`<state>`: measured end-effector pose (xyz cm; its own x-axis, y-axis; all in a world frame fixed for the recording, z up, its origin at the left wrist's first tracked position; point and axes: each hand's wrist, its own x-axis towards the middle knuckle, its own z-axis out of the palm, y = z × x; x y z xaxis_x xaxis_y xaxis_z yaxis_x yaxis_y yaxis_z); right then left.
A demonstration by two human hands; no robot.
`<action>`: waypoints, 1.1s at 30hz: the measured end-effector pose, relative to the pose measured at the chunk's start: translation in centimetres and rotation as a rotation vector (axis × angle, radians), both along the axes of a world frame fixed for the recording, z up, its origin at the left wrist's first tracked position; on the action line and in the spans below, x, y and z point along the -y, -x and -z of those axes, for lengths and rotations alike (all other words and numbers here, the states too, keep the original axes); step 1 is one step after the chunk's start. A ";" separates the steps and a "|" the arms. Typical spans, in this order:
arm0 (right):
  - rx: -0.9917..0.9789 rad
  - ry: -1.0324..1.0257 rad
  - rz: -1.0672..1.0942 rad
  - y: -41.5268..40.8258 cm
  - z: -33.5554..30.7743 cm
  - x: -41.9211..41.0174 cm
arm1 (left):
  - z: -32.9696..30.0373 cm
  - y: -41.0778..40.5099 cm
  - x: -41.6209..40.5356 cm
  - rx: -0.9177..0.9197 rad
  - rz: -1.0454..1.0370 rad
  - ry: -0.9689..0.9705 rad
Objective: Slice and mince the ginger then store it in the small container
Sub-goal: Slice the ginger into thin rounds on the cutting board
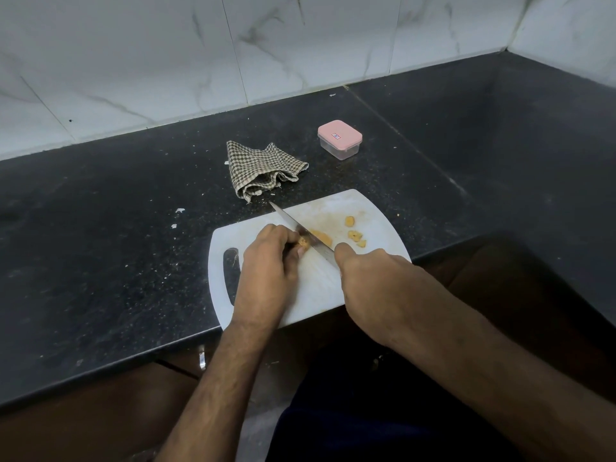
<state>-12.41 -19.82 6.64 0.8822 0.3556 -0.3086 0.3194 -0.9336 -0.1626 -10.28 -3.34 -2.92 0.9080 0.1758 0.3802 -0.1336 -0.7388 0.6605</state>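
Observation:
A white cutting board (320, 291) lies at the front edge of the black counter. My left hand (266, 261) holds a piece of ginger (303, 242) down on the board with curled fingers. My right hand (376, 278) grips the handle of a knife (300, 228), whose blade lies across the ginger, tip pointing to the far left. A cut slice (321, 237) lies just right of the blade. More cut pieces (356, 235) lie further right on the board. The small clear container (339, 139) with its pink lid on stands behind the board.
A checked cloth (263, 168) lies crumpled on the counter just behind the board. The black counter (116, 228) runs to a marble-tiled wall at the back and turns a corner at the right. Small white scraps (180, 210) lie left of the board.

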 end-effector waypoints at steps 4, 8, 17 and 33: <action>-0.011 0.001 -0.002 -0.6 0.1 -0.3 | 0.0 -0.1 -0.1 0.004 0.006 -0.012; 0.010 0.002 0.016 -1.6 0.6 -1.1 | 0.1 -0.1 -0.1 0.002 0.004 -0.008; -0.061 -0.054 0.011 -3.4 1.3 -1.1 | 0.1 -0.1 -0.3 -0.006 -0.006 0.016; -0.008 0.011 0.036 -1.8 3.2 -1.4 | 0.1 -0.1 0.1 -0.030 -0.047 0.092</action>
<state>-10.60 -18.46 3.40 0.8917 0.3204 -0.3198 0.2846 -0.9461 -0.1544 -10.21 -3.42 -3.05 0.9087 0.2514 0.3333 -0.0794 -0.6796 0.7292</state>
